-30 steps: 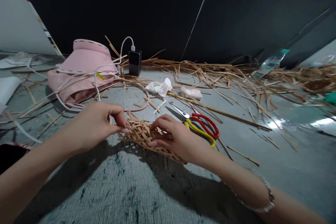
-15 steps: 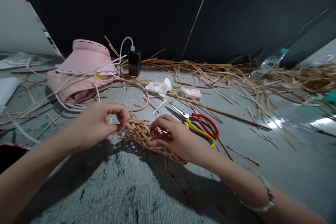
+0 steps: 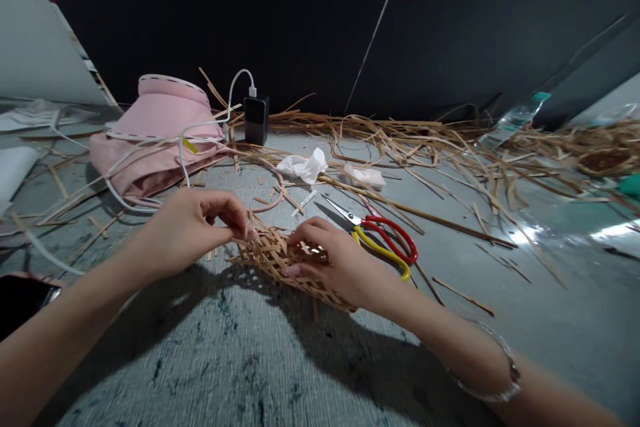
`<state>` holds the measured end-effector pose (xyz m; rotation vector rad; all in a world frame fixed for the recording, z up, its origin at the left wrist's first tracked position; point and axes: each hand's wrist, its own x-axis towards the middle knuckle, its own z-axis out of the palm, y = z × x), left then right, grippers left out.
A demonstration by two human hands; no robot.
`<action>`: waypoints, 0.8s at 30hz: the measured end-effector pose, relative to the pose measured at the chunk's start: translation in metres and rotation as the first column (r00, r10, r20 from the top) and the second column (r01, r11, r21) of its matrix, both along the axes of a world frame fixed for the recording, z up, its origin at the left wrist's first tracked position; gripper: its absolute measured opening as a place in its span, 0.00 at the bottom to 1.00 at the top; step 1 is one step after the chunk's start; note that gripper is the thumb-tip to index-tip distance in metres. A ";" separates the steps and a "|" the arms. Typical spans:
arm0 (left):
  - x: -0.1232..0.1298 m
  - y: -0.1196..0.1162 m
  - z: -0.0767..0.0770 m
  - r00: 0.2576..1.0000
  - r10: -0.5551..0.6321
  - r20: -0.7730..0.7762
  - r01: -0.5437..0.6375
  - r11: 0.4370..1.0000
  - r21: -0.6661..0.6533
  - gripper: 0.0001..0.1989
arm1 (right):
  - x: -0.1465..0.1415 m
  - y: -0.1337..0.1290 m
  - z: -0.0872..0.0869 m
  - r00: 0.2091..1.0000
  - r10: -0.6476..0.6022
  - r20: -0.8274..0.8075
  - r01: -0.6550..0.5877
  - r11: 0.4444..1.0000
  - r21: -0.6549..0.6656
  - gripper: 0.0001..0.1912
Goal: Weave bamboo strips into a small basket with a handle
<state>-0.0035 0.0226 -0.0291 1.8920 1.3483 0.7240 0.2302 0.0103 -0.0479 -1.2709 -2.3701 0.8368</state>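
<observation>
On the grey, dark-stained surface [image 3: 240,360], the woven piece [image 3: 273,259] is steadied by the half-curled right hand [image 3: 335,257], and its left end is pinched by the left hand [image 3: 193,227]. Loose strips [image 3: 405,137] are strewn along the black wall [image 3: 275,20].

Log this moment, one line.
left hand: fingertips at woven piece, left end; right hand: holding it; scissors: lying beside right hand

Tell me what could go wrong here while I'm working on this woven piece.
The scissors lie beside your right hand, blades exposed, so they might nick you. Strip ends jutting from the woven piece by your left hand could prick. A tug on the white cable might topple the upright black device.
</observation>
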 end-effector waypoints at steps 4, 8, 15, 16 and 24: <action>0.000 0.004 -0.006 0.986 -0.021 0.165 0.035 0.996 -0.080 0.03 | 0.000 0.001 -0.002 1.000 0.008 -0.024 -0.008 1.000 0.000 0.08; 0.003 0.006 -0.013 0.957 0.068 0.282 -0.019 0.985 -0.172 0.05 | -0.001 0.003 -0.003 0.999 0.025 -0.036 -0.025 1.000 0.009 0.07; -0.007 0.005 0.007 0.988 -0.019 0.153 0.046 0.983 -0.177 0.09 | -0.002 -0.002 0.001 1.000 0.014 -0.006 -0.014 1.000 -0.007 0.10; -0.010 0.003 0.014 0.994 -0.017 0.106 0.031 0.991 -0.132 0.11 | -0.002 -0.002 0.001 1.000 0.015 -0.010 -0.015 1.000 -0.010 0.10; -0.002 -0.030 0.020 0.790 0.029 -0.612 0.079 0.986 0.149 0.14 | 0.001 -0.002 -0.003 1.000 0.022 -0.023 -0.022 1.000 0.010 0.10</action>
